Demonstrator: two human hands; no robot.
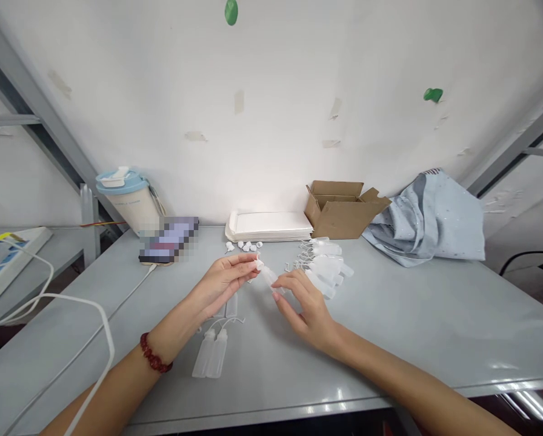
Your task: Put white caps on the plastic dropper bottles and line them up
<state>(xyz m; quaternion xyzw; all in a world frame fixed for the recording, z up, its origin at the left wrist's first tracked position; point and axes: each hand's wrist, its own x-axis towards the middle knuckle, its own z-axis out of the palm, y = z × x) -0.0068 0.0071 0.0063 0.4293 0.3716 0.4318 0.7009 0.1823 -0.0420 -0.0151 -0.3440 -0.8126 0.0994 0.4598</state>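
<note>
Between my two hands is a small translucent plastic bottle [266, 277], tilted above the table. My left hand [221, 281] pinches its white top end between thumb and fingertips. At the bottle's other end, my right hand [305, 309] grips the body with thumb and fingers. Several similar bottles [328, 266] with thin tubes lie in a pile just beyond my right hand. Two bottles with tubes [211, 353] rest side by side below my left hand, and others behind them are partly hidden by that hand. Small white caps [248, 246] lie scattered beyond my left hand.
Against the wall stand a stack of white envelopes [271, 225] and an opened cardboard box [344, 215]. Light blue cloth [430, 221] is heaped at right. At left are a lidded cup [133, 203], a phone [169, 241] on a white cable [128, 297], and a power strip [12, 257].
</note>
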